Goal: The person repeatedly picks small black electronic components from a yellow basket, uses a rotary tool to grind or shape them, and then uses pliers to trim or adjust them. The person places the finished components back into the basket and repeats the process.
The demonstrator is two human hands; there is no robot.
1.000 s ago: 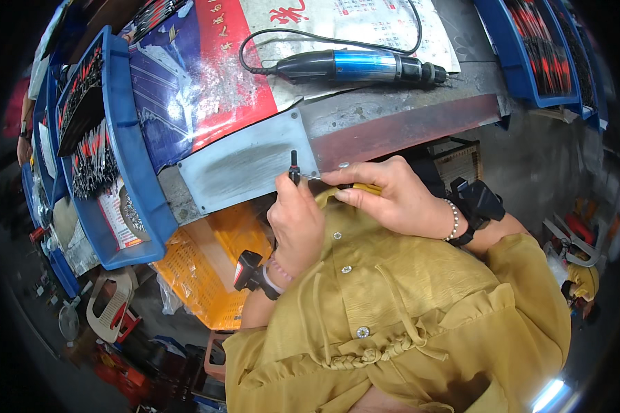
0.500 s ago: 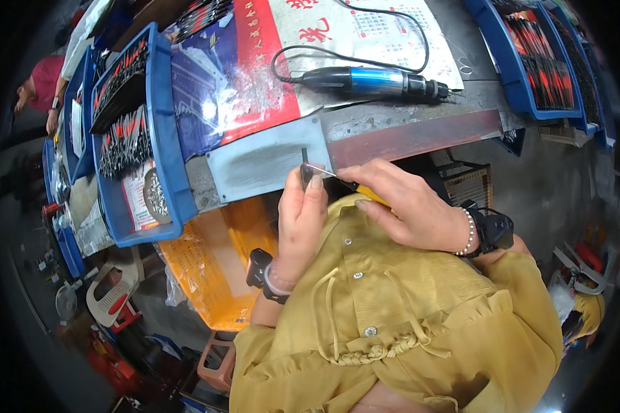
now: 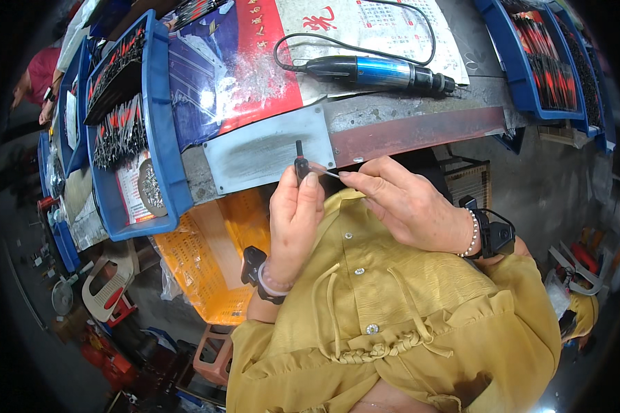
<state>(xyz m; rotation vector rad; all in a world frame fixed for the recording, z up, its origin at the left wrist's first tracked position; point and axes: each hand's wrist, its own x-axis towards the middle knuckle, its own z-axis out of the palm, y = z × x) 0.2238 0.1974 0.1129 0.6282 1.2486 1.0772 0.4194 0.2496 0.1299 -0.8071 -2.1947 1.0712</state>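
Observation:
Pinched upright between the thumb and fingers of my left hand (image 3: 295, 212) is a small black part (image 3: 301, 165) with a narrow stem and a touch of red. My right hand (image 3: 413, 206) is closed round a screwdriver (image 3: 332, 174). Its thin metal shaft points left and its tip is at the side of the black part; whether it sits in a screw is too small to tell. The handle is hidden by my fingers. Both hands are just in front of a pale grey plate (image 3: 220, 180) with a dark smudged middle, at the bench edge.
A corded blue-and-black electric screwdriver (image 3: 382, 71) lies on printed sheets (image 3: 269, 113). Blue bins (image 3: 160, 117) of black-and-red parts stand left, more blue bins (image 3: 517, 82) at the far right. An orange crate (image 3: 217, 313) is below the bench. Another person (image 3: 41, 76) is at far left.
My right fingers have turned over the screwdriver, so its yellow handle no longer shows. The black part stays in my left hand, its red mark now visible. The view has shifted slightly.

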